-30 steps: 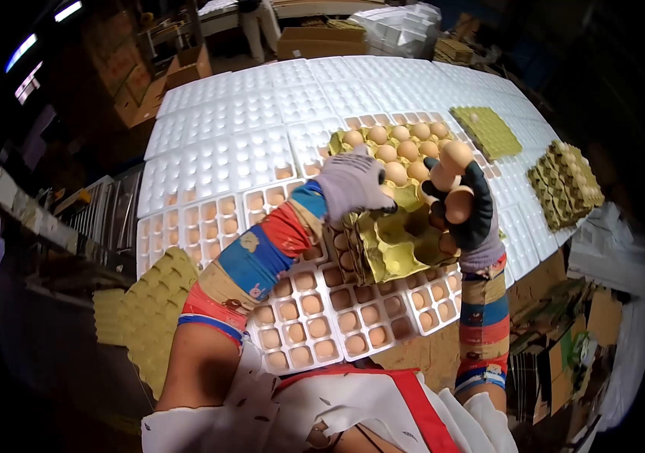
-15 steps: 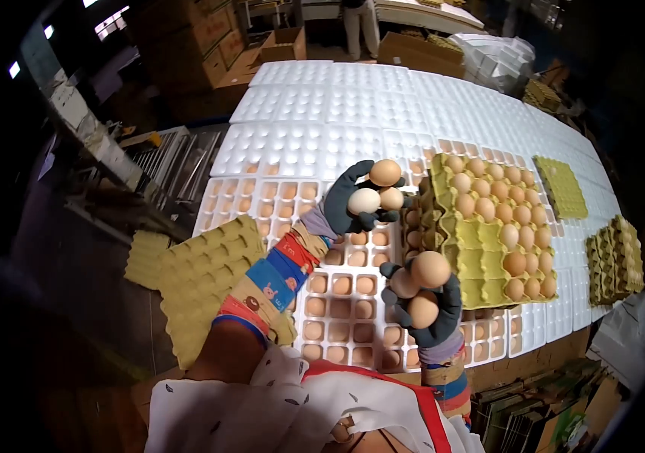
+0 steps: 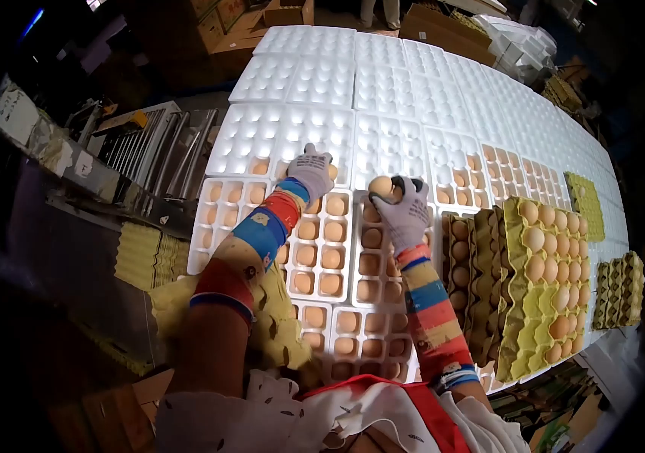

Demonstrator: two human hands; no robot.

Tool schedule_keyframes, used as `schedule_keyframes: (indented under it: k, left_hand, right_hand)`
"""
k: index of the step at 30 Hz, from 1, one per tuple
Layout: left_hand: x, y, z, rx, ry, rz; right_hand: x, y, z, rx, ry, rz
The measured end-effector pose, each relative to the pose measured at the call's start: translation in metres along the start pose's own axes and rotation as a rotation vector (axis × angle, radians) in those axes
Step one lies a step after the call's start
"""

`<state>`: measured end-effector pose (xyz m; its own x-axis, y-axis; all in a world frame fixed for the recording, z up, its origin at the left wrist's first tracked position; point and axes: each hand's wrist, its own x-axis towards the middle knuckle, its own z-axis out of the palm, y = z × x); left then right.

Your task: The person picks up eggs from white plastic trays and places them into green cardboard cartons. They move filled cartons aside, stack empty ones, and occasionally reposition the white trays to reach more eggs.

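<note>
My left hand (image 3: 310, 174), in a grey-backed glove with dark fingertips, is palm down over a white foam tray (image 3: 281, 140). An egg (image 3: 332, 172) shows at its thumb side; its curled fingers hide anything else beneath. My right hand (image 3: 407, 211), gloved the same way, grips a brown egg (image 3: 381, 186) between thumb and fingers above the neighbouring foam tray. Under and in front of my wrists, foam trays hold brown eggs (image 3: 331, 257) in square pockets. To the right of my right forearm stands a stack of pulp egg trays (image 3: 532, 302), its yellow top tray partly filled with eggs.
Foam trays (image 3: 390, 90) without eggs cover the table's far side. Yellow pulp trays (image 3: 141, 257) lie at the left, with another stack (image 3: 618, 291) at the right edge. A roller conveyor (image 3: 149, 151) stands left. Cardboard boxes (image 3: 443, 34) and a person's legs are behind.
Both hands have turned from palm up, each with several eggs, to palm down over the foam trays. The left moved leftward, the right farther forward. The view has shifted, too.
</note>
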<state>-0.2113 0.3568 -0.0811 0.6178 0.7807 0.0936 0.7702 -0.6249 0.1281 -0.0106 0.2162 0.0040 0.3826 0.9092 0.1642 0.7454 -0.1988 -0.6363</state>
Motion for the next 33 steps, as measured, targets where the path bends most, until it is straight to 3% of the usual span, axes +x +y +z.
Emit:
schedule_keyframes:
  k: [3,6,9,11,12,13,15,16,18,19,21,22,25,26,27,28,29,30,31,33]
  left_hand:
    - [0.020,0.013,-0.020,-0.159,-0.284,-0.119]
    - [0.048,0.016,-0.030,-0.259,-0.232,-0.196]
    - [0.077,0.014,-0.017,-0.141,-0.459,-0.094]
    - [0.062,0.014,-0.003,0.075,-0.156,-0.036]
    - [0.057,0.013,0.003,0.185,-0.006,-0.009]
    - [0.067,0.007,0.003,0.047,-0.073,0.003]
    - [0.085,0.000,-0.027,-0.228,-0.219,0.023]
    - [0.083,-0.005,-0.014,-0.474,-0.140,-0.013]
    - [0.080,-0.020,0.008,-0.958,0.037,-0.082]
    - [0.077,-0.021,0.010,-1.269,-0.001,-0.086]
    - [0.058,0.001,-0.026,-1.907,-0.090,-0.100]
    - [0.065,0.016,-0.048,-1.640,-0.015,-0.036]
    - [0.100,0.041,-0.014,-1.163,0.202,-0.300]
    - [0.090,0.061,-0.019,-0.858,0.381,-0.248]
    - [0.082,0.078,-0.030,-0.875,0.273,-0.360]
    - [0.077,0.089,-0.036,-0.893,0.151,-0.446]
    - [0.082,0.067,0.021,-0.729,0.198,-0.179]
    - [0.084,0.054,0.054,-0.412,0.378,0.081]
    - [0.083,0.059,0.051,-0.551,0.311,0.019]
    - [0.082,0.059,0.051,-0.474,0.344,-0.026]
  right_hand:
    - [0.038,0.006,0.033,-0.358,-0.071,-0.145]
    - [0.055,0.016,0.039,-0.382,-0.112,-0.086]
    - [0.063,0.022,0.036,-0.457,-0.228,-0.067]
    - [0.079,0.021,0.033,-0.475,-0.335,-0.016]
    - [0.087,0.030,0.040,-0.352,-0.217,-0.051]
    - [0.097,0.032,0.046,-0.167,-0.108,-0.045]
    - [0.115,0.047,0.068,0.113,0.119,-0.228]
    - [0.123,0.058,0.084,0.175,0.144,-0.322]
    - [0.120,0.069,0.094,-0.041,0.077,-0.378]
    - [0.118,0.071,0.094,-0.074,0.043,-0.414]
    - [0.108,0.067,0.092,0.170,0.093,-0.299]
    - [0.098,0.063,0.089,0.262,0.140,-0.233]
    - [0.045,0.028,0.067,0.557,0.242,-0.097]
    - [0.020,0.016,0.061,0.571,0.264,-0.087]
    - [-0.005,-0.004,0.039,0.646,0.135,-0.015]
    - [-0.031,-0.009,0.039,0.627,0.189,-0.081]
    - [-0.054,-0.025,0.012,0.683,0.062,-0.074]
    - [-0.077,-0.019,0.005,0.597,0.108,-0.284]
    - [-0.091,-0.020,-0.023,0.562,-0.086,-0.387]
    - [-0.123,-0.027,-0.070,0.662,-0.002,-0.573]
